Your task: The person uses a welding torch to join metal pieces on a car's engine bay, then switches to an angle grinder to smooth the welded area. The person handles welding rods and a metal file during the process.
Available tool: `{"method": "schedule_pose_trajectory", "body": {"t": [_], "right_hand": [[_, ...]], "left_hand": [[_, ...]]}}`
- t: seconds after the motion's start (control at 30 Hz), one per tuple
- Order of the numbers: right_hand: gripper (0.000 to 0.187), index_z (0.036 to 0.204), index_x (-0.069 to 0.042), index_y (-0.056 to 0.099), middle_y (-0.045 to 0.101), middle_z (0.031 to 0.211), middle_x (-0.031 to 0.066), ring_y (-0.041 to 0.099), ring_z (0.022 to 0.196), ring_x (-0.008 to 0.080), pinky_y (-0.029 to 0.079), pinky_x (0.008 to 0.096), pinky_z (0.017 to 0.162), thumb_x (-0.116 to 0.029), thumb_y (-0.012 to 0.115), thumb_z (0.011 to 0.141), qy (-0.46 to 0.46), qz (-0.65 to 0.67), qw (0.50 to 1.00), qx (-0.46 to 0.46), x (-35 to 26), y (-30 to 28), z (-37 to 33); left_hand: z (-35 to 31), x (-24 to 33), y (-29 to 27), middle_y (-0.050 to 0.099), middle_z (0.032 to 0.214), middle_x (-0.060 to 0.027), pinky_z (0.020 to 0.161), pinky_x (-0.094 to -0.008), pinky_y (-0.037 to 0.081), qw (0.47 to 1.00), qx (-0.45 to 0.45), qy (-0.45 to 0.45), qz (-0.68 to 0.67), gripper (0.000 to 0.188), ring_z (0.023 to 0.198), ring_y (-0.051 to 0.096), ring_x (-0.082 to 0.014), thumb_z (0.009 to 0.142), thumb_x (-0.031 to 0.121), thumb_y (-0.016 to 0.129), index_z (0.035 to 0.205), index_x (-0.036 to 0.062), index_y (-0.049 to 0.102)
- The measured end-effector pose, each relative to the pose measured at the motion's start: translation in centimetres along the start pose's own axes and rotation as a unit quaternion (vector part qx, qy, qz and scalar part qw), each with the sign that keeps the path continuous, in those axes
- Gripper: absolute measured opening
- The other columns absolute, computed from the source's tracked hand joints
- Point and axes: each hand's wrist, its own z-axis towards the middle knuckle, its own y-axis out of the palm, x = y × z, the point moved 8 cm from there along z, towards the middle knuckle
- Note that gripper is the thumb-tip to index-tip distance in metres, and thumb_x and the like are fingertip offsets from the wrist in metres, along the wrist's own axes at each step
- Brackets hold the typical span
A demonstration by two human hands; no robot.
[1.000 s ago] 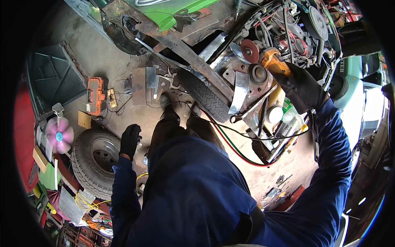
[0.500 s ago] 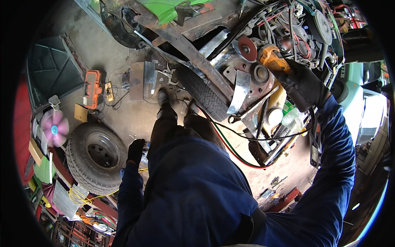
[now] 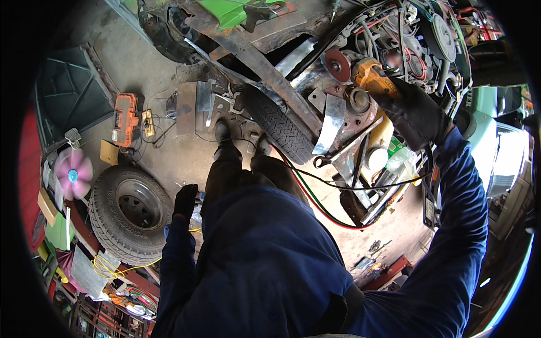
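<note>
My right hand (image 3: 417,115), in a black glove, is closed round the yellow body of an angle grinder (image 3: 376,79). Its reddish-brown disc (image 3: 338,66) stands over the bare metal of the vehicle's front frame (image 3: 276,81). Below the grinder is a round metal spring seat (image 3: 357,100), with a shiny bent metal strip (image 3: 331,125) beside it. My left hand (image 3: 185,200), also black-gloved, hangs low by my left leg, near a loose off-road tyre (image 3: 132,211). Its fingers merge into one dark shape, so their pose is unclear.
Hoses and wires crowd the engine bay (image 3: 394,48). A mounted tyre (image 3: 276,124) lies just ahead of my boots. Red and green hoses (image 3: 315,205) and a black cable cross at my right. An orange case (image 3: 125,120), a power strip (image 3: 148,124) and a pink fan (image 3: 73,174) are at left.
The left hand has risen very slightly beside my leg. The right hand and the grinder keep nearly the same place over the frame.
</note>
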Motion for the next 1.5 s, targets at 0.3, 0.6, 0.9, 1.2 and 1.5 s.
{"method": "schedule_pose_trajectory", "body": {"t": [0.3,0.6,0.9,1.2,1.5], "right_hand": [[0.05,0.143,-0.002,0.064,0.077,0.12,0.0076,0.068,0.107,0.0149,0.054,0.0345,0.1,-0.031,0.076,0.105,0.027,-0.011,1.0,-0.005,0.3,-0.2,0.6],[0.05,0.146,-0.002,0.063,0.077,0.124,0.0073,0.068,0.109,0.0152,0.053,0.0335,0.102,-0.027,0.076,0.105,0.035,0.112,0.993,-0.019,2.2,0.2,1.2],[0.049,0.146,0.0,0.063,0.076,0.126,0.0073,0.068,0.113,0.0152,0.052,0.033,0.105,-0.025,0.074,0.105,0.011,0.055,0.998,-0.015,1.2,0.2,1.5],[0.044,0.144,0.0,0.064,0.077,0.12,0.0067,0.068,0.109,0.0118,0.054,0.0305,0.099,-0.02,0.071,0.105,0.028,0.111,0.993,-0.003,0.9,-0.5,0.1],[0.047,0.143,0.002,0.063,0.076,0.121,0.0076,0.068,0.109,0.0128,0.054,0.0318,0.1,-0.026,0.072,0.106,0.04,0.049,0.998,-0.004,1.0,-1.1,-1.1]], "left_hand": [[-0.3,0.8,0.5,0.076,0.106,-0.0083,0.072,-0.0345,0.062,0.995,-0.004,0.089,0.053,0.035,0.086,0.074,-0.0188,0.107,0.033,0.065,0.121,0.0021,0.073],[0.1,1.4,1.0,0.077,0.104,-0.0108,0.078,-0.0373,0.061,0.972,0.002,0.174,0.16,0.036,0.092,0.074,-0.0219,0.109,0.034,0.06,0.117,0.0008,0.073],[0.5,1.4,1.4,0.076,0.11,-0.0151,0.091,-0.0435,0.056,0.95,0.003,0.219,0.222,0.029,0.103,0.072,-0.0326,0.108,0.026,0.057,0.114,0.0018,0.073],[0.5,0.9,1.7,0.075,0.11,-0.0161,0.092,-0.0441,0.056,0.948,-0.002,0.209,0.238,0.03,0.105,0.072,-0.0328,0.109,0.026,0.054,0.113,0.0019,0.072],[0.8,1.1,2.2,0.077,0.111,-0.0161,0.093,-0.0432,0.055,0.962,-0.005,0.174,0.212,0.038,0.104,0.073,-0.0317,0.109,0.034,0.057,0.111,0.0002,0.074]]}}
